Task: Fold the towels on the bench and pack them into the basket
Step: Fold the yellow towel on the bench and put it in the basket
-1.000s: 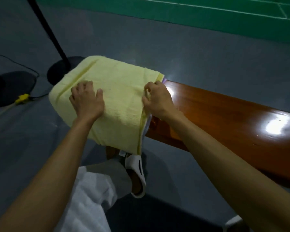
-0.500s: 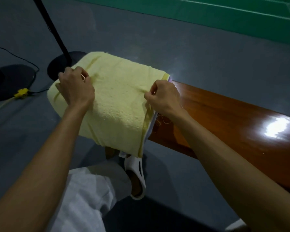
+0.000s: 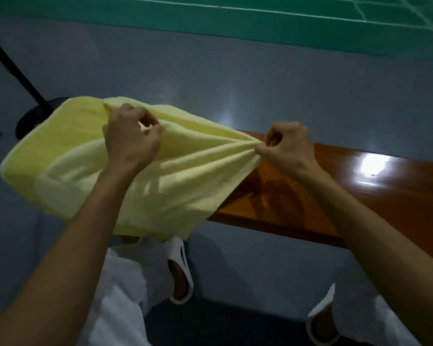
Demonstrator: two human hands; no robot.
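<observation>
The grey floor (image 3: pixel 235 71) fills most of the frame, with a green court strip (image 3: pixel 210 18) along the top. Across the right half runs the glossy wooden counter (image 3: pixel 373 196), from centre frame out to the right edge.

Its left end is covered by the yellow towel (image 3: pixel 73 166), the task's thing. The towel drapes over that end and hangs past the near edge, toward the lower left of the frame. No basket is in view, so packing looks some way off.

The left grip (image 3: pixel 130 143) sits at centre-left. Its thumb and forefinger are closed tight on a raised fold of cloth near the towel's far edge. The right grip (image 3: pixel 289 148) sits at centre-right, above the counter. It pinches the towel's right-hand end just as tightly, the other fingers curled in. Between the two the cloth is drawn into taut gathers (it is lifted there rather than lying flat).

This looks like the folding step, with the edge taken up and the fold not yet laid. The next move likely calls for carrying both pinches across together, level and evenly tensioned, so the edges meet squarely before smoothing.

Two white slippers (image 3: pixel 179 273) show at the bottom.
</observation>
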